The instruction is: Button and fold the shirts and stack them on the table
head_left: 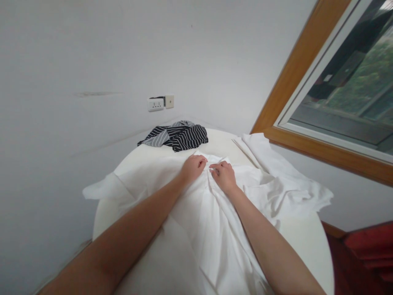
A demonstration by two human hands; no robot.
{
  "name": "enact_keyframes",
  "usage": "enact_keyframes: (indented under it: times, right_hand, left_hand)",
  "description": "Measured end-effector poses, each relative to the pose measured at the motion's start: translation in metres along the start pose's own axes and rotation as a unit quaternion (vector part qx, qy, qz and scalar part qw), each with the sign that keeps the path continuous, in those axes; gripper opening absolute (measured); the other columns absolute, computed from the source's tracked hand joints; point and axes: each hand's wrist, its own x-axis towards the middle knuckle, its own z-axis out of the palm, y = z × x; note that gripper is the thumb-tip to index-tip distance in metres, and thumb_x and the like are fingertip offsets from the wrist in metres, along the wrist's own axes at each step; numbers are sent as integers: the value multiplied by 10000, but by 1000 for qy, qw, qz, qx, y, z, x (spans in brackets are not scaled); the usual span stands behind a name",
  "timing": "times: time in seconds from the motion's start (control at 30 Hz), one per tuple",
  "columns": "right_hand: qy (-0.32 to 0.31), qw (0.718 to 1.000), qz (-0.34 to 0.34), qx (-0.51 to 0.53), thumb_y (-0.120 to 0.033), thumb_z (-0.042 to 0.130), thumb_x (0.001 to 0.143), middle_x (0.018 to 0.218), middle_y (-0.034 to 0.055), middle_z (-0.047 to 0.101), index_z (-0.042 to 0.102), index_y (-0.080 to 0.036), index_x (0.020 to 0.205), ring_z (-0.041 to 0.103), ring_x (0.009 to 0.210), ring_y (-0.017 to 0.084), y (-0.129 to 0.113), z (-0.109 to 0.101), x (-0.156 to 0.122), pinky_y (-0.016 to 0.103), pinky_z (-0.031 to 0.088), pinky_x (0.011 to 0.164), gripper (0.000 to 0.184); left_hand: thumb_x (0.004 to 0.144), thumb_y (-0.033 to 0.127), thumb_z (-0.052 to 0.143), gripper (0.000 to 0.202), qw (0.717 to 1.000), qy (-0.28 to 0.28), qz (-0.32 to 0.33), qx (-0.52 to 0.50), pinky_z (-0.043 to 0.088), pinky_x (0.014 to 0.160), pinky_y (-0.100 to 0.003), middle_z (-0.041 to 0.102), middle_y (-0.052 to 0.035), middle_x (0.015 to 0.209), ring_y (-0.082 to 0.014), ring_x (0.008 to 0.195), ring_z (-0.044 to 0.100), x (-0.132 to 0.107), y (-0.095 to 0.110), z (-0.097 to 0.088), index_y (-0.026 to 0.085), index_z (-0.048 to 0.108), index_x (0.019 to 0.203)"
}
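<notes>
A white shirt (196, 217) lies spread over the table, with one sleeve out to the left and creased cloth out to the right. Its upper edge, which looks like the collar, is where both hands meet. There my left hand (194, 167) has its fingers curled and closed on the cloth. A small gap to the right, my right hand (224, 176) pinches the same edge with bent fingers. Folds run down from between the hands toward me. The fingertips are partly hidden, so small details such as buttons cannot be made out.
The round white table (319, 241) stands against the wall. At its back lies a crumpled black-and-white striped cloth (187, 136). A socket (155, 105) sits on the wall above it. On the right is a wood-framed window (285, 69), and red fabric (371, 246) shows low down.
</notes>
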Motion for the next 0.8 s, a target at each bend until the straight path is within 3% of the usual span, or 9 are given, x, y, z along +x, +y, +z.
enact_keyframes:
  times: [0.17, 0.27, 0.37, 0.53, 0.67, 0.8]
  right_hand:
    - [25, 995, -4, 100, -240, 611, 790, 873, 34, 582, 623, -210, 1064, 522, 827, 185, 9, 5, 3, 317, 411, 828, 275]
    - [29, 990, -20, 133, -209, 597, 779, 831, 27, 593, 639, -187, 933, 526, 803, 175, 12, 5, 4, 302, 417, 805, 161]
    - [30, 992, -28, 122, -205, 572, 806, 816, 36, 599, 656, -184, 830, 527, 809, 175, 10, 2, 3, 303, 409, 822, 89]
    - [47, 996, -42, 70, -195, 563, 830, 840, 63, 595, 665, -170, 850, 522, 842, 191, 1, 2, 1, 307, 409, 832, 107]
    - [57, 995, -50, 63, -172, 526, 848, 840, 77, 607, 690, -159, 832, 526, 873, 200, -2, 3, 2, 313, 414, 844, 165]
    - [0, 990, -40, 138, -154, 522, 840, 838, 48, 650, 723, -182, 868, 569, 833, 171, 11, -5, 6, 302, 443, 827, 205]
  left_hand:
    - [810, 262, 576, 132, 997, -64, 33, 34, 413, 850, -337, 628, -32, 778, -188, 818, 563, -3, 0, -1, 190, 656, 886]
    - [801, 272, 591, 136, 996, -74, 21, 41, 408, 850, -337, 626, -32, 816, -192, 844, 554, -4, -1, -1, 205, 658, 898]
    - [799, 288, 603, 137, 996, -76, -5, 52, 406, 850, -333, 626, -32, 837, -194, 854, 550, -3, 2, -1, 212, 662, 896]
    - [805, 328, 608, 145, 992, -64, -66, 91, 415, 795, -330, 632, -31, 846, -214, 861, 552, -5, 15, 3, 221, 647, 895]
    - [823, 316, 587, 134, 990, -49, -73, 111, 419, 792, -330, 635, -40, 861, -214, 863, 554, -7, 21, 4, 216, 638, 896]
    - [891, 292, 484, 189, 991, -46, -63, 112, 424, 814, -336, 645, -55, 882, -212, 881, 561, -6, 17, 5, 204, 651, 897]
